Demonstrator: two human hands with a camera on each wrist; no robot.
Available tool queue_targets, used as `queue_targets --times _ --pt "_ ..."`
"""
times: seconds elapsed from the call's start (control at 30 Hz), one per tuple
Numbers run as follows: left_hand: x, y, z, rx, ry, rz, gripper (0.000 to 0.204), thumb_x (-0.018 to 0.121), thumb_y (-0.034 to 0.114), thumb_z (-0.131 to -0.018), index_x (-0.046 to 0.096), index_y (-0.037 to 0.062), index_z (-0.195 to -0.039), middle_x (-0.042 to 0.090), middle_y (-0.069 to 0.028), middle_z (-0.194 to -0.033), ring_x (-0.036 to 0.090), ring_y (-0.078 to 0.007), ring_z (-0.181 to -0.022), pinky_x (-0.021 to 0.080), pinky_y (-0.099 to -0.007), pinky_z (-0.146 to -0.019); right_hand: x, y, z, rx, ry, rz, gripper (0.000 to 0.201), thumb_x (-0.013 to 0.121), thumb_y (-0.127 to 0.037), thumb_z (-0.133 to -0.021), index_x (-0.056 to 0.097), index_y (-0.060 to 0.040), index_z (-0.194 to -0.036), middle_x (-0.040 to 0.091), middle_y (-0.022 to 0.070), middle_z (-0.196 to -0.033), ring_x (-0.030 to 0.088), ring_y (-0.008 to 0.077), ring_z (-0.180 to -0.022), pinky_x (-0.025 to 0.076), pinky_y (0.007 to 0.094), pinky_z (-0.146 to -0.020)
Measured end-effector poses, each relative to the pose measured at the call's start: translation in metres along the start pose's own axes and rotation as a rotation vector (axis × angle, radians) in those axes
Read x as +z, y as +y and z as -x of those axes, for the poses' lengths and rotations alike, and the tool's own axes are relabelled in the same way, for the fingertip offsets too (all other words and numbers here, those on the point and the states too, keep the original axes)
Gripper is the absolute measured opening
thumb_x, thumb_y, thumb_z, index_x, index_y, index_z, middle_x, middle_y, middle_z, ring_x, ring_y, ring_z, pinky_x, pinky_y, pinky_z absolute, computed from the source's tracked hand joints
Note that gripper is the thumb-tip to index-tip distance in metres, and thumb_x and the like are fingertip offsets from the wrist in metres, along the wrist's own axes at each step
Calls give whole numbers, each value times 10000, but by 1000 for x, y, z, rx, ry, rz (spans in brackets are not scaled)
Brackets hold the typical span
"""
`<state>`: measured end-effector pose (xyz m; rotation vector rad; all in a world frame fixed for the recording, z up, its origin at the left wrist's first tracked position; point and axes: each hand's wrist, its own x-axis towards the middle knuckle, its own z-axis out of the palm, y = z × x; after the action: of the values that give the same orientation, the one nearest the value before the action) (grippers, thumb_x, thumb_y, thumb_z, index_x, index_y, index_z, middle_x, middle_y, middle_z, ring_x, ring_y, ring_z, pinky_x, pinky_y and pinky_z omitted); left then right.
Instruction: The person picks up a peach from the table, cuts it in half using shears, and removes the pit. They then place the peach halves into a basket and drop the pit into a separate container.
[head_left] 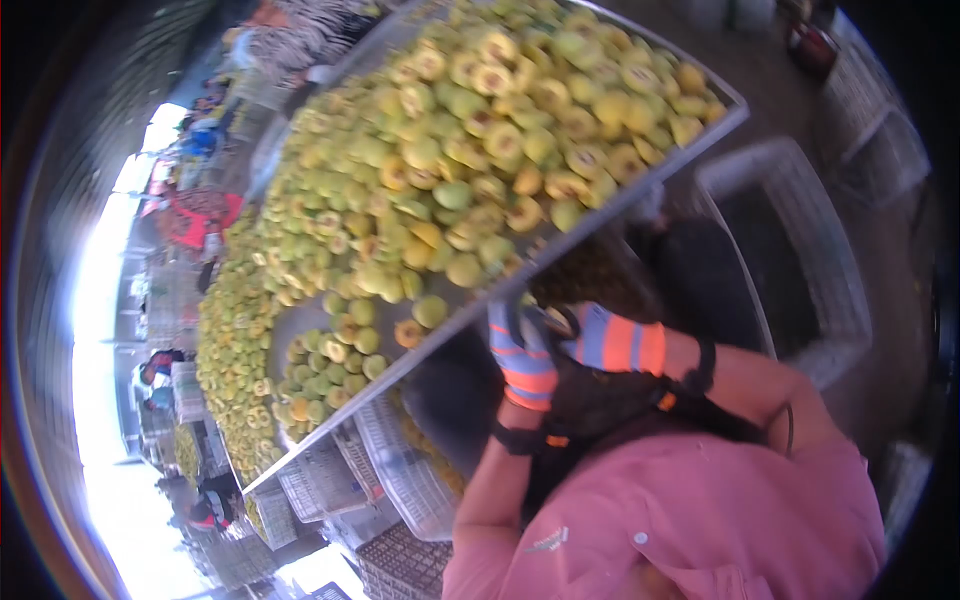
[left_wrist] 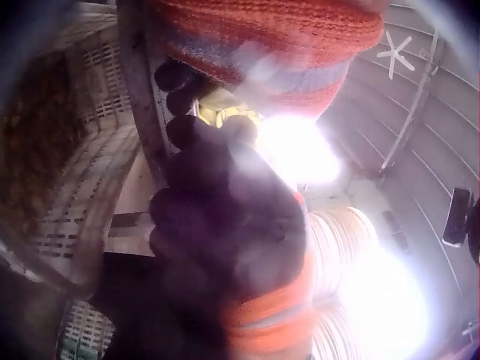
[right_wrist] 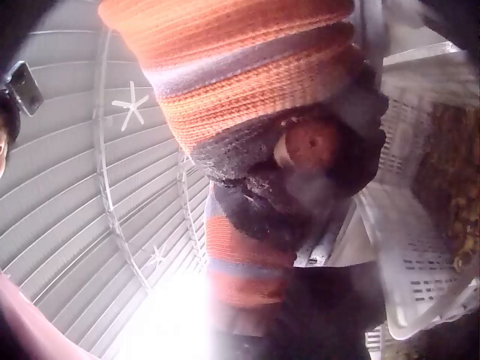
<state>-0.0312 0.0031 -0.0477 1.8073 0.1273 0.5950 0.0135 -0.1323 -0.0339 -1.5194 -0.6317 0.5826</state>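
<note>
Both hands wear striped gloves with dark palms and meet just off the near edge of the metal table. My left hand grips a yellow peach, mostly hidden behind dark fingertips in the left wrist view. Close against it, my right hand curls round a tool with a round, brown wooden handle. Only the butt of that handle shows in the right wrist view; its working end is hidden by the hands. Halved peaches, many showing brown stones, heap the table, with whole green ones nearer me.
Below the table edge stands a white plastic crate with brownish contents. Another pale crate sits under the table, and a large pale tub is at the right. Other people work farther along the table.
</note>
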Motion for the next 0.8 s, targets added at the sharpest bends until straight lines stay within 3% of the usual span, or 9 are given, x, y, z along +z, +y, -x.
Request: queue_targets --times 0.17,0.2,0.3,0.5,0.57,0.6,0.63,0.7,0.8 --pt "-21 13 -19 -197 -246 -26 243 490 157 -980 597 -10 -1121 621 -82 -1035 553 -152 -935 452 -296 -846 -8 -17 0 565 -70 -30 235 641 -167 -769 659 6 -927 665 157 -743 628 208 -662 490 370 -613" --pt "-24 12 -27 3 -308 -144 182 525 46 -927 602 6 -1087 618 -67 -986 567 -137 -897 479 -291 -795 -11 -30 0 615 -56 -4 235 641 -173 -770 653 25 -897 643 151 -698 612 202 -616 473 356 -565" --pt "-21 24 -26 -214 -283 -105 169 529 44 -920 599 4 -1068 606 -55 -899 570 -129 -853 479 -270 -772 -4 -22 1 562 -12 -88 251 642 -185 -774 649 37 -890 637 147 -682 614 225 -600 467 360 -544" --pt "0 -3 -11 -165 -122 -165 164 595 40 -879 617 -5 -1035 636 -104 -894 601 -180 -806 493 -305 -743 1 -7 -1 689 -9 -62 232 627 -174 -775 646 41 -861 650 181 -710 649 294 -637 490 388 -582" --pt "6 0 -12 -53 -42 -237 173 624 37 -859 629 -14 -1025 654 -156 -898 619 -241 -802 500 -339 -746 13 35 5 396 34 138 214 619 -165 -772 655 26 -862 662 210 -757 652 330 -667 499 403 -607" --pt "-1 10 -13 -71 -170 -362 218 599 37 -884 603 -35 -1090 663 -142 -981 607 -178 -890 501 -320 -796 16 47 -2 196 48 237 207 616 -161 -770 660 18 -863 668 225 -781 653 348 -682 504 410 -620" --pt "0 -6 -13 164 -64 -462 249 624 28 -848 615 -22 -1092 667 -158 -990 620 -207 -915 500 -338 -818 14 34 0 188 101 352 214 609 -159 -763 683 -14 -902 672 242 -851 644 394 -737 508 435 -657" --pt "2 4 -19 103 -40 -495 254 640 28 -808 623 -6 -1059 660 -175 -993 650 -287 -929 502 -354 -833 17 46 -7 17 117 48 233 605 -132 -786 680 -41 -987 685 213 -890 660 366 -835 507 424 -728" --pt "-4 -6 -19 -36 -70 -315 178 611 59 -871 625 -18 -1030 669 -131 -924 646 -230 -867 503 -331 -774 11 40 -9 181 -21 63 268 630 -156 -784 658 -13 -1010 683 213 -894 662 335 -871 501 407 -752"
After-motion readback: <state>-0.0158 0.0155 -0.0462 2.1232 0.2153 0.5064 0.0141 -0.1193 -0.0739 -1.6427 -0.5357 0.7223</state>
